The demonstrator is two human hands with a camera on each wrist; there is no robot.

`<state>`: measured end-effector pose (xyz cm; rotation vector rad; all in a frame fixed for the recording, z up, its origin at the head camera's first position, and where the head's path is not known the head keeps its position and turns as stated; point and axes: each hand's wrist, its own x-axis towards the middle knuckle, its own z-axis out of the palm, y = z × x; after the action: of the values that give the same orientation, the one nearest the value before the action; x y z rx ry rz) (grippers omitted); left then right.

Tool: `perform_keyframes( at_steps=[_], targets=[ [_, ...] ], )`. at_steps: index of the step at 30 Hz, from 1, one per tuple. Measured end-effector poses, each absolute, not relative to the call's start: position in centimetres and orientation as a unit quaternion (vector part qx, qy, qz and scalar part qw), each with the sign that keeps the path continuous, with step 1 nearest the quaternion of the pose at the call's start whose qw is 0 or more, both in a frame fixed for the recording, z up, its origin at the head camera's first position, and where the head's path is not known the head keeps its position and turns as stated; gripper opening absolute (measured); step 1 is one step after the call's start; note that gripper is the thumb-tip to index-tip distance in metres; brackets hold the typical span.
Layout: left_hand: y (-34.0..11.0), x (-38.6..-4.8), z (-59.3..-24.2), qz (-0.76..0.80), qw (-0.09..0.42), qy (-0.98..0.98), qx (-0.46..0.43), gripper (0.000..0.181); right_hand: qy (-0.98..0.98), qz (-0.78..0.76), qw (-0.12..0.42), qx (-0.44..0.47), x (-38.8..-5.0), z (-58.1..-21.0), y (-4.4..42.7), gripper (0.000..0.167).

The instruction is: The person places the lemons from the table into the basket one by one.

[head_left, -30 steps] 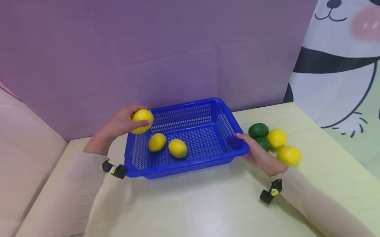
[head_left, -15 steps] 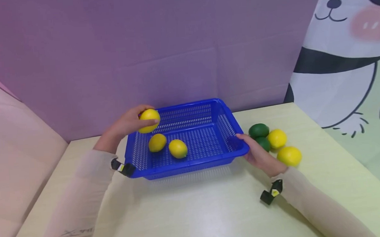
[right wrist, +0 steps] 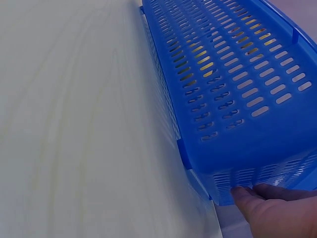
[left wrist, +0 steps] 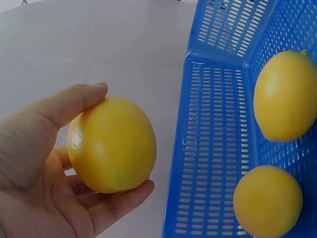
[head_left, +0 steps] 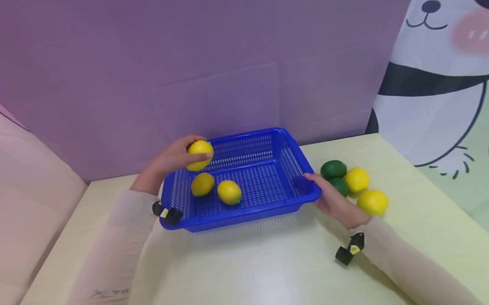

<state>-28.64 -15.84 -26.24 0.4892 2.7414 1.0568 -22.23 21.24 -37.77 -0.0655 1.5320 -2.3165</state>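
My left hand (head_left: 174, 156) holds a yellow lemon (head_left: 200, 155) over the left back part of a blue plastic basket (head_left: 264, 181). In the left wrist view, thumb and fingers curl round this lemon (left wrist: 114, 146). Two more lemons lie on the basket floor: one on the left (head_left: 202, 184), the other nearer the middle (head_left: 229, 192). At the basket's right front corner, my right hand (head_left: 332, 202) grips the rim, its thumb on top. The right wrist view has the thumb and a finger (right wrist: 277, 210) at the basket's slotted end; the other fingers are hidden there.
Right of the basket, beyond my right hand, two dark green oval fruits (head_left: 333, 168) lie against two yellow lemons (head_left: 373, 202). All rest on a pale wooden table (head_left: 249, 270). A purple cloth wall (head_left: 232, 71) stands just behind the basket.
My left hand has moved right with its lemon, from the basket's left edge to further over the inside. The right hand, basket and other fruits have stayed in place.
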Motion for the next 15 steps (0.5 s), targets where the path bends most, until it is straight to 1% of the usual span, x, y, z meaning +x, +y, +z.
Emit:
perform_keyframes(
  at_steps=[4, 7, 15],
  targets=[
    [-15.3, -28.8, -26.3, 0.357, 0.079, 0.916, 0.166, 0.056, 0.539, -0.823, 0.178, -0.023, -22.2, -37.8, 21.2, 0.032],
    [-14.9, -28.9, -26.4, 0.361, 0.078, 0.914, 0.171, 0.055, 0.539, -0.824, 0.176, -0.023, -22.2, -37.9, 21.2, 0.030],
    [-14.2, -29.3, -26.8, 0.372, 0.083, 0.909, 0.170, 0.053, 0.545, -0.819, 0.179, -0.023, -22.3, -37.8, 21.2, 0.033]
  ],
)
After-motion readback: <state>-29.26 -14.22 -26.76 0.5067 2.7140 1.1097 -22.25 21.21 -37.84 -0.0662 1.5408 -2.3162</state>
